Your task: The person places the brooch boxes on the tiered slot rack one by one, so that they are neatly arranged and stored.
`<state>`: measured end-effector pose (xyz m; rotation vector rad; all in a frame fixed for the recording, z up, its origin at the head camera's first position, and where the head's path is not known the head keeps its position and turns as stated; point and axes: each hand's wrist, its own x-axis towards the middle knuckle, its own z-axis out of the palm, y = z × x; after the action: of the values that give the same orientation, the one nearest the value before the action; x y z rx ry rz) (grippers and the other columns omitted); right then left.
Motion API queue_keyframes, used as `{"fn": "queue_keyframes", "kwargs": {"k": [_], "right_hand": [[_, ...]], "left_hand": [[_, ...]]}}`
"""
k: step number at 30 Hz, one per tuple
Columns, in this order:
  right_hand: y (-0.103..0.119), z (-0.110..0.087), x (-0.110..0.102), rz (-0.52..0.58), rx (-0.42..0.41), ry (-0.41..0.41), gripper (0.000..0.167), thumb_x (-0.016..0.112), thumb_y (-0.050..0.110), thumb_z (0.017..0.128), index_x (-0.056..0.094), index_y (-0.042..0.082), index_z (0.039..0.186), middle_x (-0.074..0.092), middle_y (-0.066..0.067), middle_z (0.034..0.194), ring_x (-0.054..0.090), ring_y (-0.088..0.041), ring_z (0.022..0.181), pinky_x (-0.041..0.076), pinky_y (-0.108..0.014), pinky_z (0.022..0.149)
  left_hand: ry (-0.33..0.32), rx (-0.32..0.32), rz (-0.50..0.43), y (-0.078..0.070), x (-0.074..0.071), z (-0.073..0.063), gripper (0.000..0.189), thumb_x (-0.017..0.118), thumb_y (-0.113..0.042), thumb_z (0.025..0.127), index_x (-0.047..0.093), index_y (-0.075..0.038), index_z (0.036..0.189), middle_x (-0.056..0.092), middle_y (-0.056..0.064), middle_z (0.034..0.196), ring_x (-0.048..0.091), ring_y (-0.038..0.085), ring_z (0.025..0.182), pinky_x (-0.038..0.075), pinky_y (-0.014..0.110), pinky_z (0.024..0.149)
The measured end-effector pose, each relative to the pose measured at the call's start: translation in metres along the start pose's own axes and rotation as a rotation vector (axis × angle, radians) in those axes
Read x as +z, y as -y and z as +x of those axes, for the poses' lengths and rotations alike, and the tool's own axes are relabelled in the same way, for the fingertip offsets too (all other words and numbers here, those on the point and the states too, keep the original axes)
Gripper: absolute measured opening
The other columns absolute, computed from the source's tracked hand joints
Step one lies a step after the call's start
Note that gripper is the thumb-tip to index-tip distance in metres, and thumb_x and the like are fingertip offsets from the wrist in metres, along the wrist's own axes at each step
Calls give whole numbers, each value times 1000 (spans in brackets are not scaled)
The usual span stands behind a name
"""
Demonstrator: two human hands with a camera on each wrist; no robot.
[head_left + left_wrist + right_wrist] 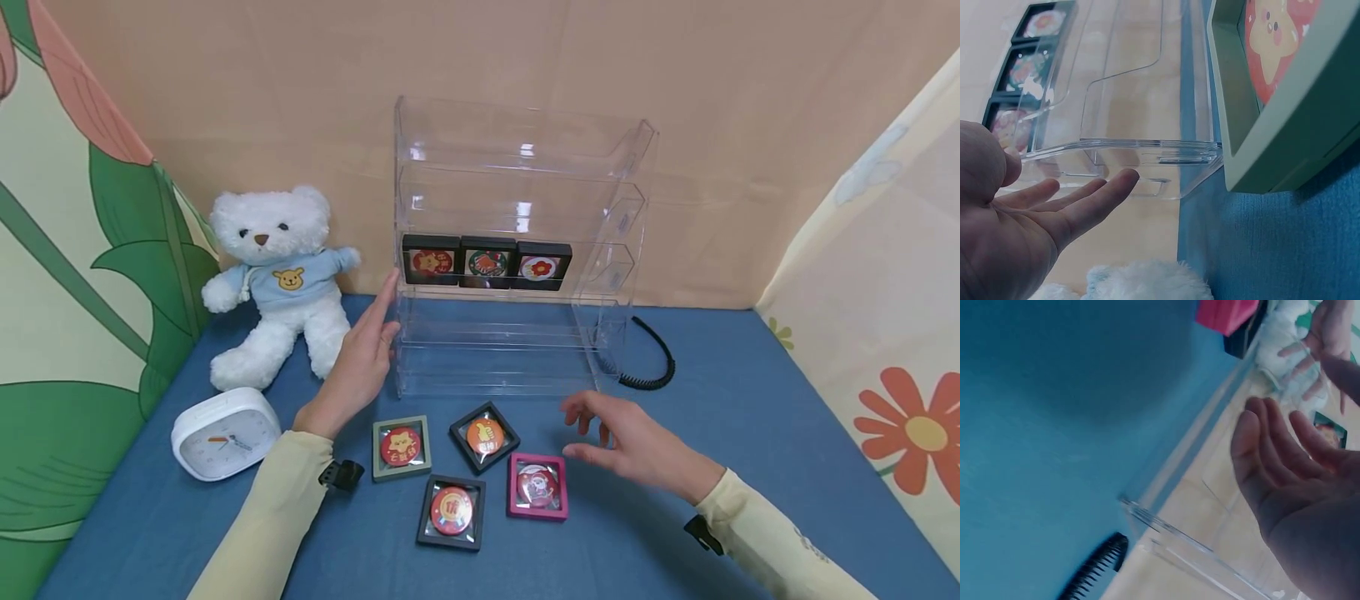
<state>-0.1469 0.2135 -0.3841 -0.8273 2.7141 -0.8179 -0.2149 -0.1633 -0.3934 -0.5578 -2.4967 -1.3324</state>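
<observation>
A clear acrylic tiered rack (495, 333) stands at the back of the table. Three black square frames with round badges (487, 262) sit in a row on its middle tier. My left hand (358, 362), fingers extended, is at the rack's left side, fingertips right by its edge. My right hand (637, 442) hovers over the cloth in front of the rack, fingers loosely bent, holding nothing. Beside it lies a pink frame (537, 513). Further left are a green frame (378, 454), a dark tilted frame (484, 437) and another dark frame (452, 537), each with a round badge.
A white teddy bear (288, 279) in a blue top sits left of the rack. In front of it is a white clock (225, 433). A black curved, toothed band (660, 379) lies by the rack's right corner. Blue cloth (750, 400) covers the table.
</observation>
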Motion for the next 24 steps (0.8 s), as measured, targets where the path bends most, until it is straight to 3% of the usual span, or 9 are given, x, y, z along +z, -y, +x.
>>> {"fn": "queue_keyframes", "kwargs": {"k": [5,12,24], "right_hand": [[-5,-10,11,21,71,118,58,78,45,88,57,15,132,61,5,114,58,-16,96,52,-31,70],[-9,-19,23,18,138,195,72,79,57,82,55,15,134,57,5,118,54,-14,96,51,-33,75],[-7,-22,38,-79,134,186,81,72,74,77,56,20,136,52,10,120,51,-10,96,49,-29,75]], "left_hand": [[1,-4,5,0,0,-1,73,37,-4,109,3,-39,163,19,7,167,55,36,123,51,43,74],[4,-8,10,0,0,-1,72,37,-6,109,2,-39,163,19,7,167,54,35,124,50,43,76],[7,-12,2,1,0,0,72,37,-5,109,2,-39,163,25,13,164,56,37,119,51,43,75]]}}
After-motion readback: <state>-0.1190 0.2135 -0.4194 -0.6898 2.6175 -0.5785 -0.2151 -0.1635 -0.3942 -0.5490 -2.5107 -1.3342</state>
